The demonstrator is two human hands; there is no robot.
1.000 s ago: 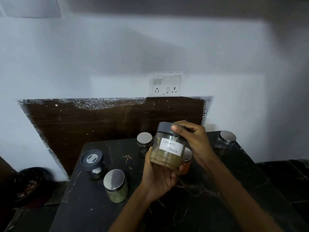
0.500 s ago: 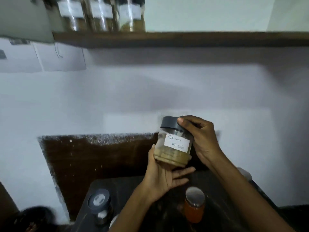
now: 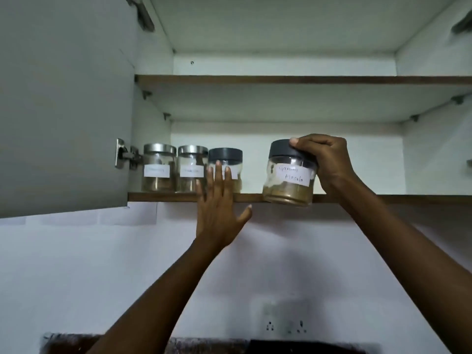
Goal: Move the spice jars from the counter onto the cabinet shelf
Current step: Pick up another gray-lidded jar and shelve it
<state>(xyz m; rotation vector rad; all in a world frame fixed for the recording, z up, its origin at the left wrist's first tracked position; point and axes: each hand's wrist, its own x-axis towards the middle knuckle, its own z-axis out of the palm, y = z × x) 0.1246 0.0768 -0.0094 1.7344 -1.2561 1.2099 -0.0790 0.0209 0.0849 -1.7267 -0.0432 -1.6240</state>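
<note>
Garam Masala jar (image 3: 290,175) raised to the cabinet shelf (image 3: 383,199) edge
Its lid is gripped by the right hand (image 3: 329,164) alone; the left hand (image 3: 217,208), taken from beneath, is spread flat.

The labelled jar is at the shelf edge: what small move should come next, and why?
Probably lift the Garam Masala jar and slide it onto the shelf, right of the dark-lidded jar. The right hand grips its lid, and its base hangs tilted before the shelf's edge, not yet resting on it.
</note>
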